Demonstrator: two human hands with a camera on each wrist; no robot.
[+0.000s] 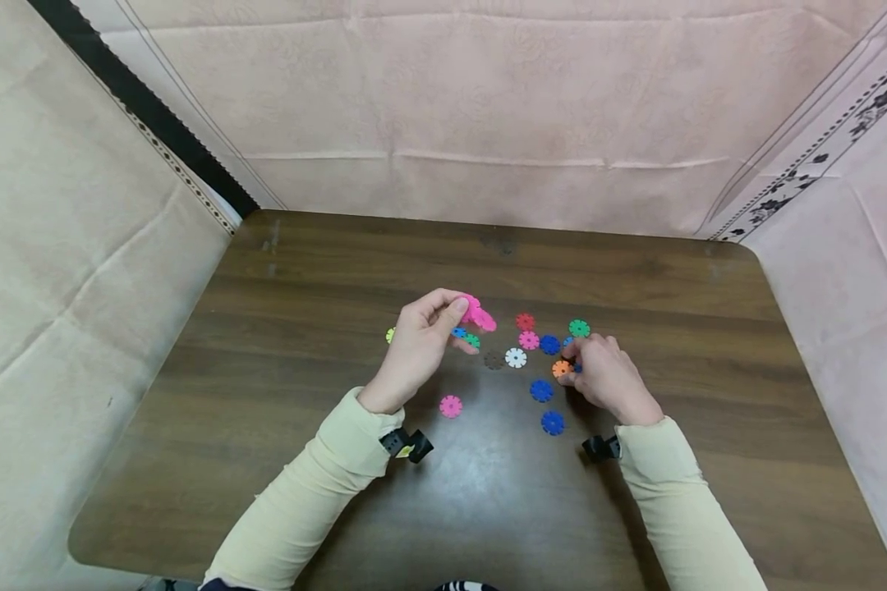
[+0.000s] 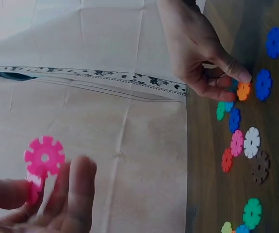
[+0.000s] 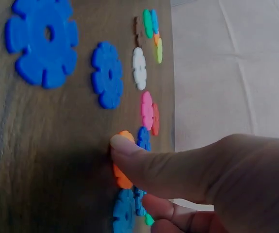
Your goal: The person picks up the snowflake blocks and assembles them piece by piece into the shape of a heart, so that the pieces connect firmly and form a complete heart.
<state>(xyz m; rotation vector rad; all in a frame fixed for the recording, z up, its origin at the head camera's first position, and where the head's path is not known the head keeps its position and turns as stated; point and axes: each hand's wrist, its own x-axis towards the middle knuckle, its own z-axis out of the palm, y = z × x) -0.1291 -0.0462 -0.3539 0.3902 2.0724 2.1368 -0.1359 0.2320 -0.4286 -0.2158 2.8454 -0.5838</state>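
My left hand (image 1: 414, 345) is raised above the table, pinching two joined pink notched discs (image 2: 44, 156) between thumb and fingers; one disc stands at an angle to the other. On the right, my right hand (image 1: 608, 373) reaches down to the tabletop with its fingers curled. Its thumb lies on an orange notched disc (image 3: 123, 171), and the fingertips are at the disc's far side. Blue discs (image 3: 124, 212) lie close by that hand, partly covered by it in the head view. A green disc (image 1: 580, 328) is just beyond its fingers.
Flat on the brown wooden table (image 1: 303, 328) lie more notched discs: red (image 1: 525, 321), pink (image 1: 529, 340), white (image 1: 516, 358), dark brown (image 1: 494, 360) and several blue (image 1: 541, 391). A lone pink disc (image 1: 451, 406) is nearer me. Pale cloth (image 1: 451, 98) hangs behind the table.
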